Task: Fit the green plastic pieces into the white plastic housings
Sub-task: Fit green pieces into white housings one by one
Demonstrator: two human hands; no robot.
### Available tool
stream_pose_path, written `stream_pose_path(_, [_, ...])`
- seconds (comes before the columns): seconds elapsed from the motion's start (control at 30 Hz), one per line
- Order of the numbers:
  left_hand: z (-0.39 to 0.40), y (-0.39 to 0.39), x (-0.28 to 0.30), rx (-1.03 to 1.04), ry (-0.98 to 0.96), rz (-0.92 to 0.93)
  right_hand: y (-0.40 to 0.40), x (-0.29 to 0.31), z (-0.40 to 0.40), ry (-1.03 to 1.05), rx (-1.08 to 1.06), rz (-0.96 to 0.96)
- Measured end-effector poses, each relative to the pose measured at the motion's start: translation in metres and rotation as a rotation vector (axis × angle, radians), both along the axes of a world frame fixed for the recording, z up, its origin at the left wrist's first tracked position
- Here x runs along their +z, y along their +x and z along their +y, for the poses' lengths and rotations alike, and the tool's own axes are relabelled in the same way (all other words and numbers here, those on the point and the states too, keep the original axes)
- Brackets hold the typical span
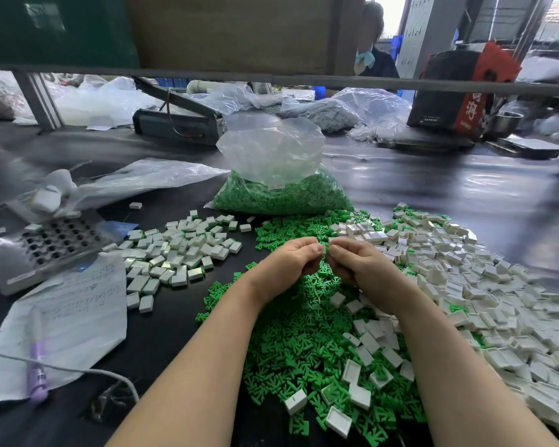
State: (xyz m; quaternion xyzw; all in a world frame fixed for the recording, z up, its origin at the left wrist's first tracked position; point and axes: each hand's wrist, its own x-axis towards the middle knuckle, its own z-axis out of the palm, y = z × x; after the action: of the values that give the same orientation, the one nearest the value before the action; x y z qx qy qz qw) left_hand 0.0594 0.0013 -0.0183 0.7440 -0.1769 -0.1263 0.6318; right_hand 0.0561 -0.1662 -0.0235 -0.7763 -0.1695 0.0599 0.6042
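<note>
My left hand and my right hand meet fingertip to fingertip above a heap of loose green pieces. Between them they pinch one small part, whitish with a bit of green showing; my fingers hide most of it. Empty white housings lie in a broad heap to the right, several mixed in among the green. A separate pile of white housings lies to the left. A clear bag of green pieces stands behind the heaps.
The table is black. At the left are a metal fixture with rows of holes, handwritten paper, a purple pen and a cable. Plastic bags, a heat sealer, a red box and a person are at the back.
</note>
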Motion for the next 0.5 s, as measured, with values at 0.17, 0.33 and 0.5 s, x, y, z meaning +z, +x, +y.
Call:
stream_pose_path(0.17, [0.0004,-0.0026,0.0018,-0.024,0.022,0.008,0.0001,-0.0004,-0.0028,-0.027,0.037,-0.014])
stream_pose_path(0.33, [0.0036,-0.0044,0.0036,-0.053,0.087,-0.026,0.0013,-0.0022,-0.0074,-0.052,0.073,0.002])
stream_pose_path(0.5, [0.0041,-0.0026,0.0026,-0.072,0.117,-0.026,-0.0001,0.0001,-0.009,-0.063,0.101,0.009])
